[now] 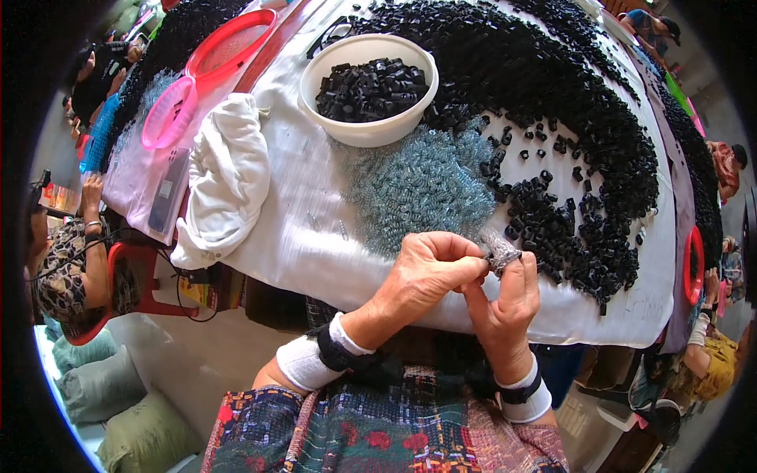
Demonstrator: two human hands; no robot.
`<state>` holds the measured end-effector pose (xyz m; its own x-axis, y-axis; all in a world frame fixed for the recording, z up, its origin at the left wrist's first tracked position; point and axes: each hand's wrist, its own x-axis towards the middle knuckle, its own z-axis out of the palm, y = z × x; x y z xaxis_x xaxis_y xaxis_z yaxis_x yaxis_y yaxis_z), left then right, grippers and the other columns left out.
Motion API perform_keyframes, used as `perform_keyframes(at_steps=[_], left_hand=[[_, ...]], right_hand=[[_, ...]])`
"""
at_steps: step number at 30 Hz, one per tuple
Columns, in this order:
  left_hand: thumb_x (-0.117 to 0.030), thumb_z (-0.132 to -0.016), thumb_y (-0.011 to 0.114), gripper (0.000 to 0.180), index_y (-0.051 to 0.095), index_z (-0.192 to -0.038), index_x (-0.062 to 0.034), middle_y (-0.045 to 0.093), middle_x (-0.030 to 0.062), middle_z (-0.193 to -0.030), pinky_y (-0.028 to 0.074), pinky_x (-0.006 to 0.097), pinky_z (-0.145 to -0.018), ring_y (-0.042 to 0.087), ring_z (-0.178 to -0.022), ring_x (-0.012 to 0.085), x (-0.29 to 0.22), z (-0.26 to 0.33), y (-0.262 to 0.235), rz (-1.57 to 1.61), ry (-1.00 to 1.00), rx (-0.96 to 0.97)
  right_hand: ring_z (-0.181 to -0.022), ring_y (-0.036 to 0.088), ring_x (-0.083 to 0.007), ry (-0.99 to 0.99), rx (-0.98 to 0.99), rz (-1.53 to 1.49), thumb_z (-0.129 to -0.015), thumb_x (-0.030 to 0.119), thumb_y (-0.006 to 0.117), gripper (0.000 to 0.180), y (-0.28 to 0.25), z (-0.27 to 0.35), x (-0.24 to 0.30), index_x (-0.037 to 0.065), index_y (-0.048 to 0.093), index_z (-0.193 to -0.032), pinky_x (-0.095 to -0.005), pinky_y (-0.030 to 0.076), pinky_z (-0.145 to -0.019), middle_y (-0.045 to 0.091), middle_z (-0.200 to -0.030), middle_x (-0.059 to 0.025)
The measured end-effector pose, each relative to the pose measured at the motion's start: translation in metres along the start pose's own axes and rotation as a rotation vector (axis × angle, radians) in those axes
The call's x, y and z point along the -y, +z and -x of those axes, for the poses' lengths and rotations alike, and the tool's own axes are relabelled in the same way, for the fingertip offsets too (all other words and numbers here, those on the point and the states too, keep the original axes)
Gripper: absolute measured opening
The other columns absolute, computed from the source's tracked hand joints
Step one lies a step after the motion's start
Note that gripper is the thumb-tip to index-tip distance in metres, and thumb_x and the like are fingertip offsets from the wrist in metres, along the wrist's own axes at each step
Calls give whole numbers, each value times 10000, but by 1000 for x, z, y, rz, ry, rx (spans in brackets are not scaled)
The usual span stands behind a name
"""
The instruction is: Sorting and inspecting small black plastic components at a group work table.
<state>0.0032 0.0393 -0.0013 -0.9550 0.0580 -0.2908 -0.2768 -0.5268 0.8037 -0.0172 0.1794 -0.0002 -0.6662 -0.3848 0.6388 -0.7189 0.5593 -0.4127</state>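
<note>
My left hand [430, 272] is closed in a pinch, thumb against forefinger, just above the front edge of the white-covered table. Close beside it, my right hand [509, 307] is closed with its fingers bent up and its thumb near the left fingertips. A silvery-grey textured piece [499, 248] shows at the fingertips; whether it is held or wrapped round a finger I cannot tell. A small dark bit sits at its end. Behind the hands spreads a heap of small metal springs [418, 185]. Loose small black plastic parts [568, 236] lie to the right.
A white bowl [367, 130] of black parts stands beyond the springs. Left of it lie a bunched white cloth [225, 181], a pink basket [169, 114] and a red tray [233, 47]. A large black heap [536, 71] covers the far table. Other people sit at both sides.
</note>
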Motion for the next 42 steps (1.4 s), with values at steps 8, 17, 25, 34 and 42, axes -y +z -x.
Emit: perform_keyframes(at_steps=[8,17,25,34,42], left_hand=[[-45,-803,663,110,662,-871,42,669,71,-792,510,232,-677,623,-713,110,-3,-1,-4,-107,-38,7],[-155,-798,688,168,687,-858,2,656,22,-755,458,203,-560,568,-648,51,-6,-1,-7,-187,-49,14],[-187,-894,588,250,640,-1015,26,663,70,-845,537,251,-634,639,-711,121,-11,-1,-9,-45,-91,62],[-218,-859,648,214,671,-884,-7,664,26,-797,494,223,-596,594,-676,73,-10,3,-2,-245,-55,190],[-269,-892,607,256,655,-961,-28,675,21,-835,487,219,-611,612,-729,70,-16,7,-1,-259,-61,236]], right_hand=[[-644,504,-286,-26,41,-28,-635,40,750,320,-3,-6,-4,-52,578,-888,-365,432,-536,523,-764,-138],[-638,532,-302,-46,41,-75,-646,0,746,287,1,-5,-7,-26,589,-885,-355,446,-544,543,-783,-150],[-660,519,-299,-1,-33,-149,-628,33,750,286,-6,-10,-10,-29,577,-848,-375,424,-537,530,-767,-140],[-611,480,-292,-117,25,-58,-646,79,736,249,-15,-5,-11,31,501,-713,-380,372,-547,481,-696,-110],[-634,496,-276,-114,64,-46,-633,114,767,298,-20,-7,-9,-2,540,-788,-373,381,-554,504,-729,-108]])
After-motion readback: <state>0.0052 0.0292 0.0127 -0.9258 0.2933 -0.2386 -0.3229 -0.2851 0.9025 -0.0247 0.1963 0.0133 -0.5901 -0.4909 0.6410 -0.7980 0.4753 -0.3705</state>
